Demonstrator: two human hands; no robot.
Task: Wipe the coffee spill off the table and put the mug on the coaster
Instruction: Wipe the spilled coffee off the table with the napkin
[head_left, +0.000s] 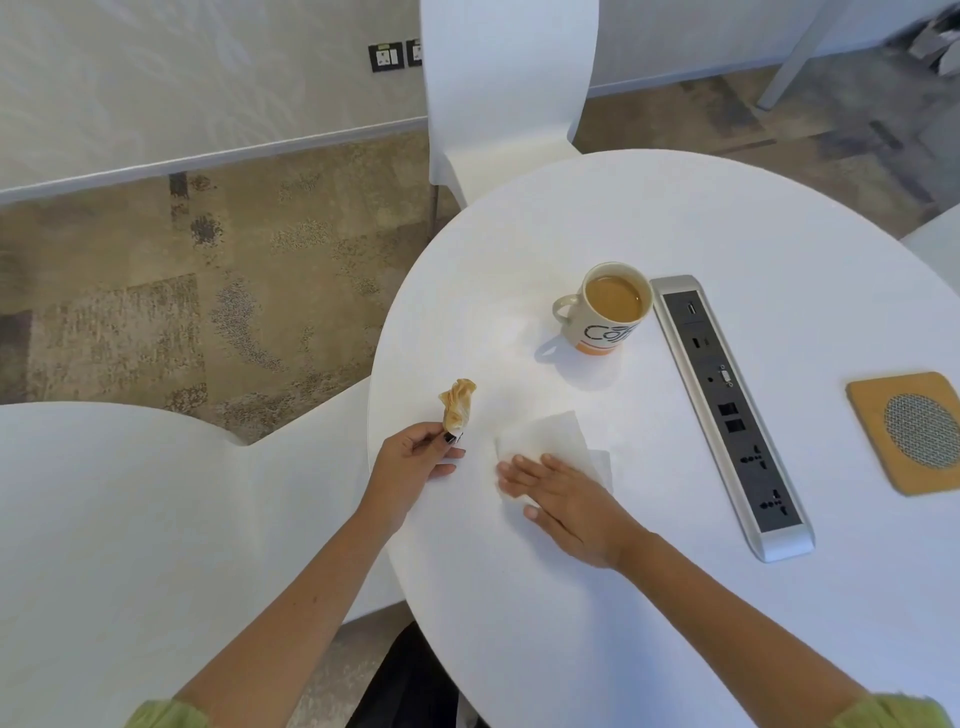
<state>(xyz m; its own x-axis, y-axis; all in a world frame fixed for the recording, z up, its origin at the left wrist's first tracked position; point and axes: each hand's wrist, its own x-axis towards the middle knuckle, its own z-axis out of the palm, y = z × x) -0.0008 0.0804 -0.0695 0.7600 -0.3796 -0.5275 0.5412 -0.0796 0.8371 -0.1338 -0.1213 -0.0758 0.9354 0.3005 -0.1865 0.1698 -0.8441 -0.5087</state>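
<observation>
Right now the person's right hand (563, 506) lies flat on a white tissue (550, 447) spread on the round white table (675, 597), palm down, fingers straight and close together, pointing toward the table's left edge, with the fingertips reaching just past the tissue's left border. No brown patch shows on the tabletop around the tissue; the surface there looks plain white with a faint sheen between the tissue and the mug. The left hand (415, 460) hovers at the table's left rim, thumb and forefinger pinching the lower end of a crumpled, coffee-stained tissue (458, 404), which stands up from the grip, brownish-yellow and twisted; the other fingers are loosely curled beneath. The mug (608, 312) stands upright farther in on the table, well apart from both hands, nearly full of milky coffee, its handle turned to the left and dark lettering with an orange band on its side. Just beside it on the right runs a long silver and black power strip (730, 410) set into the tabletop. The coaster (883, 410), a tan square with a grey mesh circle, lies on the far side of that strip near the table's right edge, with nothing on it. White chairs (506, 88) stand around the table, and both forearms end in light green sleeves (893, 712).
</observation>
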